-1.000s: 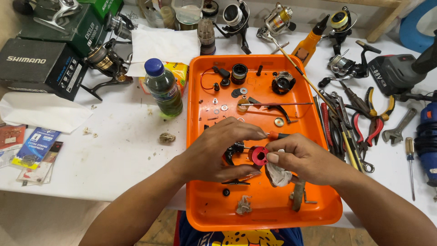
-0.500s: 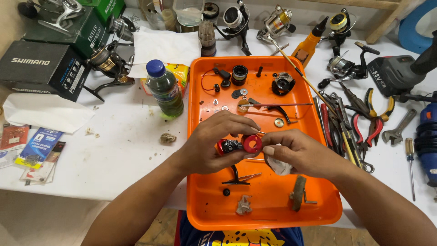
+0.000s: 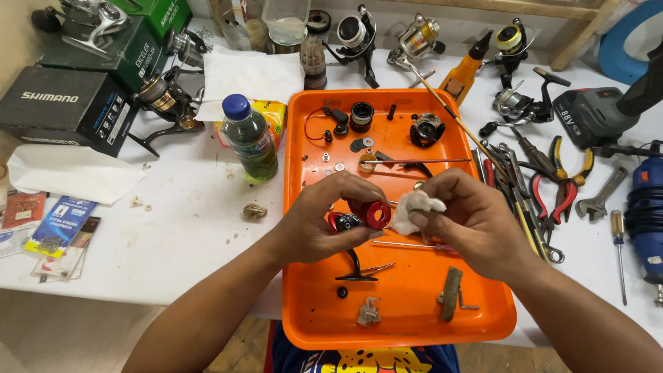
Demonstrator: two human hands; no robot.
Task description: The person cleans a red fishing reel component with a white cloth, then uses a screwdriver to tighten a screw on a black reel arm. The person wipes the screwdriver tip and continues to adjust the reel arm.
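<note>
Head view: left hand point(image 3: 324, 224) is curled around a small red-and-black metal reel part point(image 3: 362, 216). The thumb sits on top, the fingers are wrapped underneath, and it is pinched firmly with the red round end facing right. The part is held above the middle of the orange plastic tray point(image 3: 414, 324), not resting on it.

Right hand point(image 3: 469, 224) has its fingertips pressed together on a crumpled white cloth wad point(image 3: 416, 205). The cloth sits just beside the red end of the part; actual contact can't be judged from here.

A black bent handle piece point(image 3: 353, 268) lies on the tray below the hands, and a brown grimy flat bar point(image 3: 452, 293) lies lower right. A green plastic bottle with blue cap point(image 3: 250, 141) stands left of the tray on the white table point(image 3: 173, 235). Red-handled pliers point(image 3: 565, 197) lie to the right of the tray.

Against the frame half a second ago: both hands sit a little lower in the tray. The right hand has shifted from gripping the red end to holding the cloth clear beside it, so the red disc is now uncovered. The left hand's grip is unchanged.
</note>
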